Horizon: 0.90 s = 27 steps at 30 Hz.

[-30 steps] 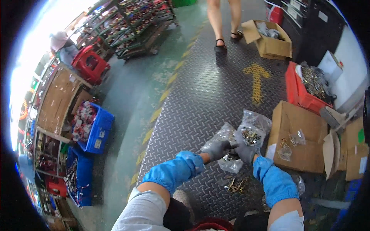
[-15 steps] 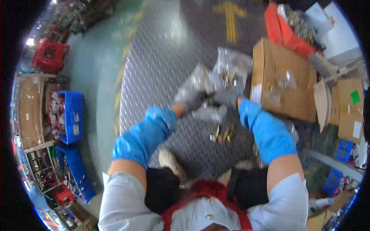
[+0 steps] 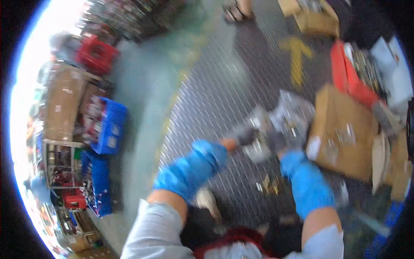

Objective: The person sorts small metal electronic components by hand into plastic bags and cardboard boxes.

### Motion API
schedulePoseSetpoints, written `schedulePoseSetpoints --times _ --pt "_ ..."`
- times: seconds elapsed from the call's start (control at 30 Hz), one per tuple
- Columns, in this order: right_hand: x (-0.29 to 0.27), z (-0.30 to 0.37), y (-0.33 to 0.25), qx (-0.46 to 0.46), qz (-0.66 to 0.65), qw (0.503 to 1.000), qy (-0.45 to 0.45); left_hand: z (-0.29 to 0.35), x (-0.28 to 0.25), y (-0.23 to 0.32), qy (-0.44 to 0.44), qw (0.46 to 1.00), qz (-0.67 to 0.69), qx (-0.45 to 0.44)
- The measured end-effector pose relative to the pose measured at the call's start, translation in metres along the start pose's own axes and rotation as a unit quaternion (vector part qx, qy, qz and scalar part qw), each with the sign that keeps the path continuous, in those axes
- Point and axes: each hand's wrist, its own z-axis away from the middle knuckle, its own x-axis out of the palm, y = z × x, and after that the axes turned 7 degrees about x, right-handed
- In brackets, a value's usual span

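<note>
My left hand [image 3: 245, 135], in a grey glove, reaches in over the patterned metal floor to a small clear plastic bag [image 3: 257, 152]. Close on its right, my right hand [image 3: 276, 140], also grey-gloved, is at the same bag. Motion smears the fingers of both hands, so their grip does not show. Beyond them lie another clear bag [image 3: 258, 115] and a larger clear bag [image 3: 293, 113] with shiny metal pieces inside. Nearer to me, a little heap of brass-coloured pieces [image 3: 270, 185] rests on the floor. Blue sleeve covers wrap both forearms.
A closed cardboard box [image 3: 343, 134] stands right of the bags, with small clear bags on top. Behind it sits a red container [image 3: 351, 80] of metal parts. Blue crates [image 3: 113, 126] line the left side. Another person's sandalled foot [image 3: 238, 13] is at the far edge.
The whole view has shifted, so the floor and boxes appear lower and further right. A person's foot and an open carton now show at the top. Both hands stay at the bags.
</note>
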Motion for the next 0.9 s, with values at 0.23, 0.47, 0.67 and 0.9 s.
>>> schedulePoseSetpoints --times 0.23,0.47,0.67,0.9 --pt "0.028 0.048 0.058 0.073 0.378 0.847 -0.367 0.015 0.034 -0.014 -0.048 0.981 -0.141 0.127" --pt "0.059 0.035 0.106 0.077 0.48 0.844 -0.226 0.009 -0.015 -0.005 0.033 0.988 0.041 0.147" --pt "0.063 0.028 0.145 0.117 0.534 0.785 -0.291 0.013 -0.255 0.065 0.491 0.791 -0.179 0.318" --pt "0.06 -0.004 0.095 0.18 0.466 0.817 -0.288 0.126 -0.54 0.136 0.483 0.639 -0.589 -0.102"
